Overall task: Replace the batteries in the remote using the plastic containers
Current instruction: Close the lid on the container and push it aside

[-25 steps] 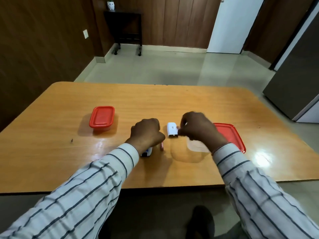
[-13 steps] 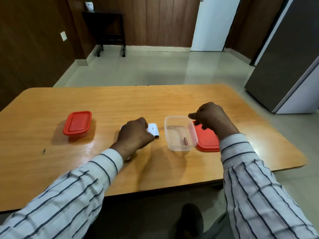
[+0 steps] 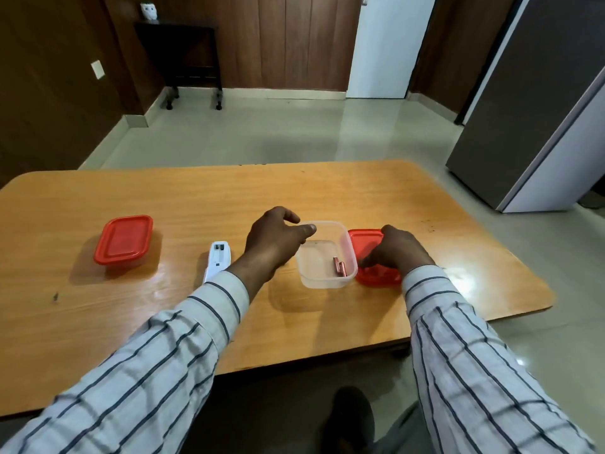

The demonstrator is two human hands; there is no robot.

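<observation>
A clear plastic container stands open on the wooden table, with two reddish batteries lying inside it. My left hand hovers at its left rim, fingers apart and holding nothing. The container's red lid lies flat just right of it, and my right hand rests on that lid with fingertips at its left edge. The white remote lies face down left of my left arm, its battery bay uncovered. A second container with a red lid sits closed at the far left.
A small dark speck lies on the table near the left front. A grey refrigerator stands right of the table, and a dark side table is against the far wall. My shoe shows below the table edge.
My left hand left the remote and moved right to the clear container's rim. My right hand settled onto the red lid. A second battery now lies in the container. The view shifted.
</observation>
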